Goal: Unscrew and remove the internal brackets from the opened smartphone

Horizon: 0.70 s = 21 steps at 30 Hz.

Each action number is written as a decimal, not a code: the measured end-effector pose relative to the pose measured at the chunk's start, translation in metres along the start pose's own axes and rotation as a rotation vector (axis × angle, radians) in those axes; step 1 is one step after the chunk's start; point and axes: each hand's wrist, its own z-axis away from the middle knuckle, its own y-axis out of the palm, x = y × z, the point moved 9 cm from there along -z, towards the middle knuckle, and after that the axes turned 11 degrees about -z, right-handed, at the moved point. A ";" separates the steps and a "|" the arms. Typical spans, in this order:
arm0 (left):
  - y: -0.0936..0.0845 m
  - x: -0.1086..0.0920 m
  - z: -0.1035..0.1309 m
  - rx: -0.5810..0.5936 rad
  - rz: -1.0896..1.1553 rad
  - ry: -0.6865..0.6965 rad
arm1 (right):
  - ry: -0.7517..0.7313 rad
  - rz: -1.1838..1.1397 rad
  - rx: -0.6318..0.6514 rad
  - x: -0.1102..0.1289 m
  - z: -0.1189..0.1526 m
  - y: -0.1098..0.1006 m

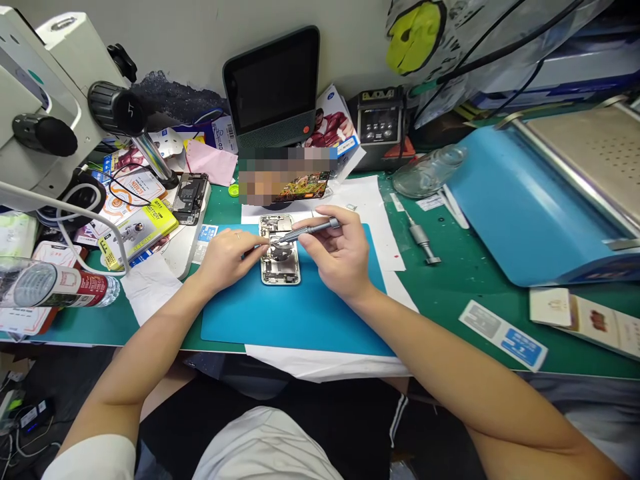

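An opened phone point(280, 275) with its inner parts exposed lies upright-oriented on a blue mat point(235, 320). In my right hand point(345, 257) is a grey screwdriver point(315, 229), held slanted between thumb and fingers. Its tip points down at the middle of the phone, though contact cannot be made out. From the left comes my left hand point(230, 257), its thumb and forefinger drawn together over the phone's left edge, close to the screwdriver tip. Whatever those fingertips pinch is too small or hidden to tell.
Behind the phone stand a propped screen point(300, 183), partly blurred, and a dark display point(273, 80). A second screwdriver point(420, 240) lies at right, near a glass jar point(430, 172). Microscope point(117, 110), battery box point(140, 233) and bottle point(65, 283) crowd the left.
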 end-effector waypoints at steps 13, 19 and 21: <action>-0.002 -0.001 0.000 -0.021 0.011 0.002 | -0.052 0.113 -0.031 -0.001 -0.003 -0.010; 0.001 0.000 -0.002 0.022 0.025 -0.012 | -0.067 0.174 -0.085 -0.010 -0.015 -0.029; 0.002 -0.001 -0.002 0.024 0.024 -0.010 | -0.097 0.196 -0.117 -0.006 -0.019 -0.039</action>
